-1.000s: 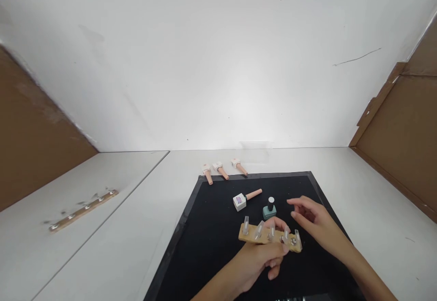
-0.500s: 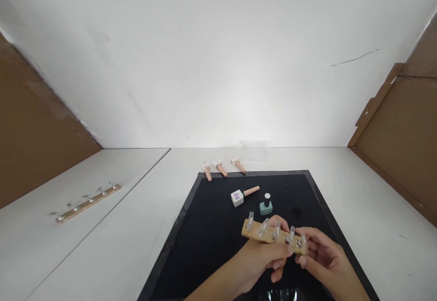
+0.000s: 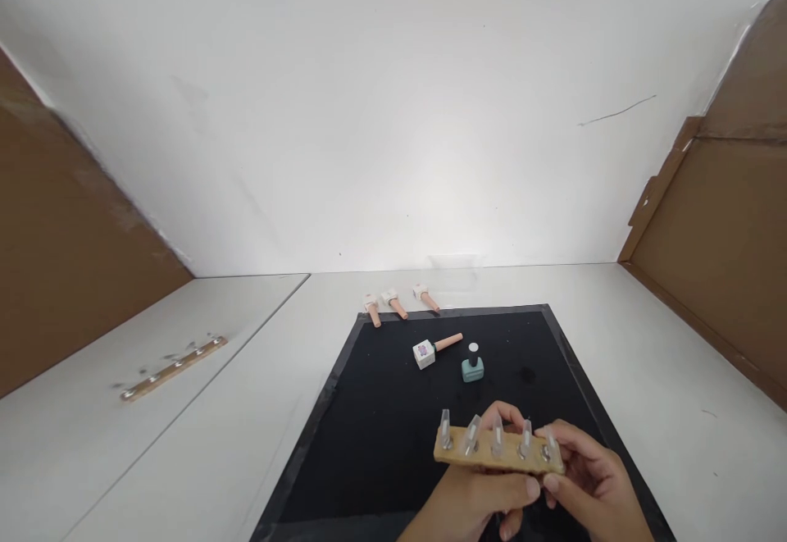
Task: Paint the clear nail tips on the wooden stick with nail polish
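Observation:
I hold a wooden strip (image 3: 498,450) with several clear nail tips standing on it, level above the black mat (image 3: 381,435). My left hand (image 3: 476,497) grips the strip from below, thumb near its front edge. My right hand (image 3: 590,480) pinches its right end, fingers closed on the wood. A teal nail polish bottle (image 3: 472,366) with a black cap stands upright on the mat behind the strip. A white-cubed bottle with a peach cap (image 3: 434,348) lies on its side to the left of the teal bottle.
Three more peach-capped bottles (image 3: 397,302) lie on the white table just past the mat's far edge. A second wooden strip with nail tips (image 3: 174,368) lies on the table at the left. Brown cardboard panels stand at both sides (image 3: 713,239).
My right hand came in from above the mat and took hold of the strip's right end. The strip moved a little nearer to me and sits more level.

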Available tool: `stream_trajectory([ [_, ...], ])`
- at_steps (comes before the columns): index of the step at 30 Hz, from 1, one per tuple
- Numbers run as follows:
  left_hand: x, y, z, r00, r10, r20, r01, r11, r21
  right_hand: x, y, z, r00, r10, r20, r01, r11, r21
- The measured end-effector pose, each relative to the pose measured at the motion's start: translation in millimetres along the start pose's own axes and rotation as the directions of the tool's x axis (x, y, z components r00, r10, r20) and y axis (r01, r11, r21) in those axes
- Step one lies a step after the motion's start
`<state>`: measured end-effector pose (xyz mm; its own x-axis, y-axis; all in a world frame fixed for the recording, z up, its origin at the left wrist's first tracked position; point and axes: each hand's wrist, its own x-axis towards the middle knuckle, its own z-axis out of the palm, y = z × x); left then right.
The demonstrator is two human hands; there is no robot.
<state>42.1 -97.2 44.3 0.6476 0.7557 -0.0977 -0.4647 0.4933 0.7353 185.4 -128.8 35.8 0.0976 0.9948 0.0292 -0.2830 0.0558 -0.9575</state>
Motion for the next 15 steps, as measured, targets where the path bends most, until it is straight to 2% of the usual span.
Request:
stream_trajectory([
  [5, -1, -24, 1, 0.995, 0.090, -0.038, -0.082, 0.979, 0.186, -22, -5, -18, 1.000, -0.007, -0.024, 0.007, 1.000, 0.007],
  [7, 4, -34, 3, 0.993, 0.117, -0.031, -0.109, 0.978, 0.177, -34, -5, -34, 0.997, -0.018, -0.073, 0.015, 0.999, -0.039],
  [9, 9, -42, 9, 0.984, 0.122, -0.132, -0.103, 0.985, 0.141, -46, -6, -58, 0.982, -0.090, -0.167, 0.064, 0.986, -0.151],
  [11, 12, -48, 19, 0.960, 0.144, -0.242, -0.105, 0.980, 0.169, -60, -14, -88, 0.914, -0.258, -0.313, 0.160, 0.938, -0.307],
  [13, 12, -54, 31, 0.927, 0.174, -0.333, -0.114, 0.975, 0.191, -76, -28, -125, 0.858, -0.323, -0.399, 0.177, 0.916, -0.359],
  [15, 10, -60, 42, 0.909, 0.198, -0.367, -0.126, 0.969, 0.213, -99, -48, -168, 0.797, -0.373, -0.476, 0.183, 0.899, -0.397],
])
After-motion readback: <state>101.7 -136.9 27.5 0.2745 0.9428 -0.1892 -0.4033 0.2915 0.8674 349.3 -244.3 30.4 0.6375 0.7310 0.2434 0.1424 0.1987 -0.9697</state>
